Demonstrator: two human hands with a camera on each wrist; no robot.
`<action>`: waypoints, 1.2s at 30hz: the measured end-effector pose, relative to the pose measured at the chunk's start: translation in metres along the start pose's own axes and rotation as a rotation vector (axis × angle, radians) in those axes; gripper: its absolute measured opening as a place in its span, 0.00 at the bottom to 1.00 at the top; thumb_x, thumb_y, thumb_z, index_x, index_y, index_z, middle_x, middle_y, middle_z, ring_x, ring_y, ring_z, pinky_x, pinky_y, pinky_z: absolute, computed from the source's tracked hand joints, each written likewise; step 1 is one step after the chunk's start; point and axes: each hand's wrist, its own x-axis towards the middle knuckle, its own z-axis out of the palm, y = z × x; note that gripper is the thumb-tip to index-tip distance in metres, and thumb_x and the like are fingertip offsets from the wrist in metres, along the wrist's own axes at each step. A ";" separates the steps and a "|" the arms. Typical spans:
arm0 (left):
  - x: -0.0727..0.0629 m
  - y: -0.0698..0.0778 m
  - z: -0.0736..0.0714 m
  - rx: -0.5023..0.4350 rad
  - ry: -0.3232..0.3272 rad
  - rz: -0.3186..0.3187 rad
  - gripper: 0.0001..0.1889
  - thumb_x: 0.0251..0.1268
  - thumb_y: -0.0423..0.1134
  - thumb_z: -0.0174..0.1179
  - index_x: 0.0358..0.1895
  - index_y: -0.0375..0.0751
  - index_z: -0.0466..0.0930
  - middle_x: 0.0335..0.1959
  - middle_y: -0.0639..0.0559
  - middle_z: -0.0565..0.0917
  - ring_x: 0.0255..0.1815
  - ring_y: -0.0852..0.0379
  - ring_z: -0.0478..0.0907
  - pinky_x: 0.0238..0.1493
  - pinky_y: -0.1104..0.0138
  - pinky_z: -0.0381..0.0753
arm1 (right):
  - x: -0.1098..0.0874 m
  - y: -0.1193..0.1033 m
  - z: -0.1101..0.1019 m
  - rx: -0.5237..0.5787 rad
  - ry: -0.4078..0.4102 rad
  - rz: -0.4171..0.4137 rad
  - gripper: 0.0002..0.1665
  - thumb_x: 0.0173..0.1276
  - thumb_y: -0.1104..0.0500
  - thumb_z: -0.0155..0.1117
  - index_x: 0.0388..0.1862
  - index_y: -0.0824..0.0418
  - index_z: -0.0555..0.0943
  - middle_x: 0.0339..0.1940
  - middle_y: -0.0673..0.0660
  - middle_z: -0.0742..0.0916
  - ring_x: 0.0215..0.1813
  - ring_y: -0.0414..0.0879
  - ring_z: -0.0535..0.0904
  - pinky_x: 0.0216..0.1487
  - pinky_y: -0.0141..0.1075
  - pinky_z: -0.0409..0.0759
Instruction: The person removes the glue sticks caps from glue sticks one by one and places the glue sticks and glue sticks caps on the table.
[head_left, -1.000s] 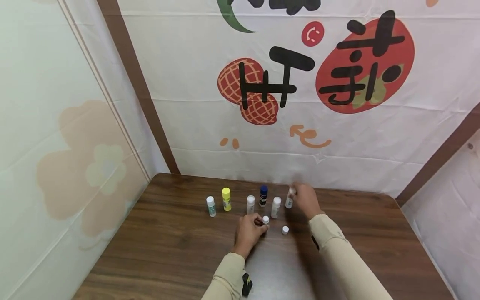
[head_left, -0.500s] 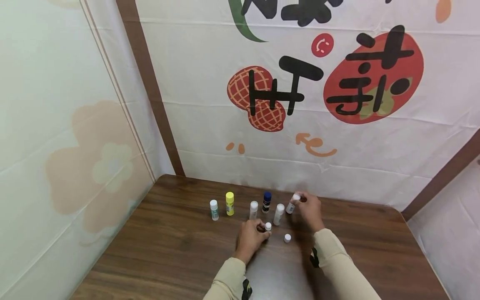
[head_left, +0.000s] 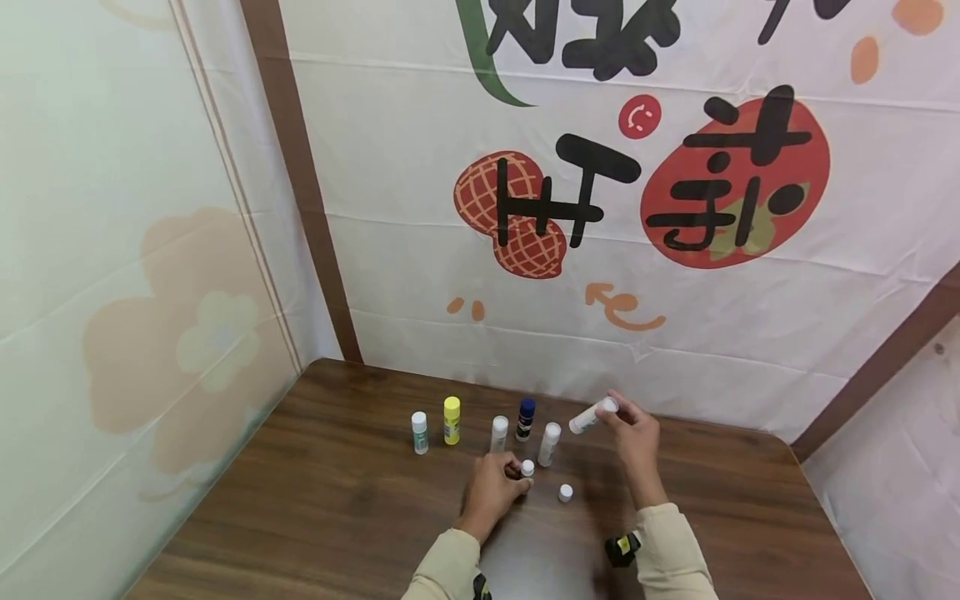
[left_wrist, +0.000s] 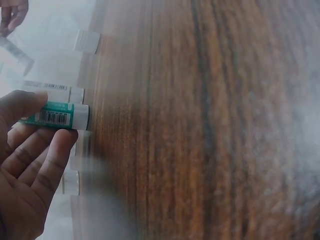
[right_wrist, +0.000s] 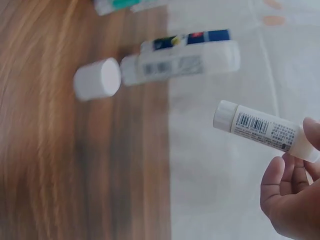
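Note:
My left hand (head_left: 491, 492) pinches a green-labelled glue stick (left_wrist: 52, 116) between thumb and fingers; it stands upright on the table, its white top showing above the hand in the head view. Up at the right, my right hand (head_left: 634, 433) grips a white glue stick (head_left: 588, 417) by its upper end, tilted with its lower end toward the left. A barcode shows on this stick in the right wrist view, where the right hand (right_wrist: 295, 195) is at the right edge. A loose white cap (head_left: 566, 493) is on the table between the hands.
On the brown wooden table (head_left: 322, 500) stand several more glue sticks: a teal-and-white one (head_left: 420, 433), a yellow one (head_left: 452, 421), a dark blue one (head_left: 526, 419), and two white ones, one (head_left: 550, 444) nearer the right hand. A printed cloth (head_left: 420, 250) hangs behind the table's far edge.
The white glue stick in my right hand has gone from nearly upright to strongly tilted, and the hand has shifted a little right. The left hand keeps its hold on the green-labelled one.

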 end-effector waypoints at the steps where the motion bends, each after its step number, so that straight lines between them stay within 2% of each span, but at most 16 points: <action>1: 0.000 0.000 -0.001 0.001 0.001 -0.001 0.11 0.42 0.33 0.77 0.23 0.46 0.81 0.23 0.58 0.84 0.24 0.67 0.77 0.26 0.71 0.76 | -0.001 -0.002 0.001 0.024 0.012 0.008 0.24 0.58 0.71 0.69 0.54 0.75 0.78 0.45 0.67 0.84 0.38 0.35 0.78 0.39 0.22 0.78; 6: -0.001 -0.001 0.001 0.008 -0.002 0.000 0.11 0.41 0.34 0.77 0.23 0.48 0.81 0.22 0.60 0.83 0.23 0.69 0.77 0.25 0.71 0.76 | -0.006 -0.014 0.002 0.216 0.073 0.046 0.28 0.58 0.73 0.69 0.58 0.76 0.74 0.35 0.50 0.85 0.35 0.33 0.79 0.35 0.24 0.79; 9: -0.004 0.000 0.005 -0.004 -0.027 -0.004 0.11 0.41 0.34 0.77 0.23 0.47 0.81 0.22 0.60 0.83 0.23 0.69 0.76 0.26 0.71 0.76 | -0.011 -0.017 0.000 0.344 0.113 0.069 0.28 0.57 0.75 0.68 0.57 0.73 0.73 0.31 0.46 0.85 0.32 0.33 0.80 0.32 0.25 0.78; 13: -0.006 0.003 0.007 -0.020 -0.031 0.003 0.11 0.40 0.32 0.77 0.23 0.45 0.81 0.22 0.57 0.84 0.23 0.68 0.77 0.26 0.71 0.76 | -0.015 -0.021 -0.001 0.414 0.156 0.077 0.23 0.57 0.76 0.67 0.53 0.71 0.75 0.30 0.46 0.85 0.30 0.35 0.80 0.30 0.26 0.77; 19: -0.003 0.003 0.006 -0.030 0.011 -0.003 0.12 0.38 0.30 0.77 0.22 0.45 0.81 0.21 0.58 0.83 0.23 0.68 0.77 0.25 0.71 0.76 | -0.022 -0.027 0.007 0.469 0.137 0.084 0.20 0.58 0.75 0.67 0.50 0.73 0.75 0.31 0.48 0.85 0.33 0.36 0.79 0.31 0.25 0.76; 24: -0.005 0.002 0.004 -0.040 0.035 -0.013 0.12 0.37 0.29 0.76 0.21 0.45 0.80 0.19 0.58 0.82 0.21 0.68 0.75 0.23 0.72 0.75 | -0.025 -0.026 0.011 0.541 0.120 0.093 0.16 0.58 0.78 0.65 0.44 0.66 0.78 0.32 0.50 0.86 0.33 0.38 0.80 0.32 0.28 0.78; 31: -0.004 0.000 0.006 -0.016 0.044 -0.021 0.12 0.37 0.30 0.76 0.21 0.45 0.81 0.19 0.59 0.81 0.21 0.68 0.74 0.23 0.71 0.74 | -0.026 -0.030 0.007 0.589 0.112 0.105 0.20 0.59 0.77 0.65 0.50 0.72 0.74 0.36 0.53 0.88 0.39 0.40 0.82 0.34 0.29 0.78; 36: 0.001 0.000 0.010 -0.002 0.057 -0.004 0.12 0.37 0.31 0.76 0.22 0.46 0.81 0.19 0.59 0.81 0.21 0.67 0.75 0.23 0.71 0.74 | -0.027 -0.034 0.006 0.668 0.128 0.115 0.19 0.59 0.79 0.62 0.49 0.73 0.74 0.35 0.53 0.88 0.40 0.41 0.83 0.32 0.28 0.77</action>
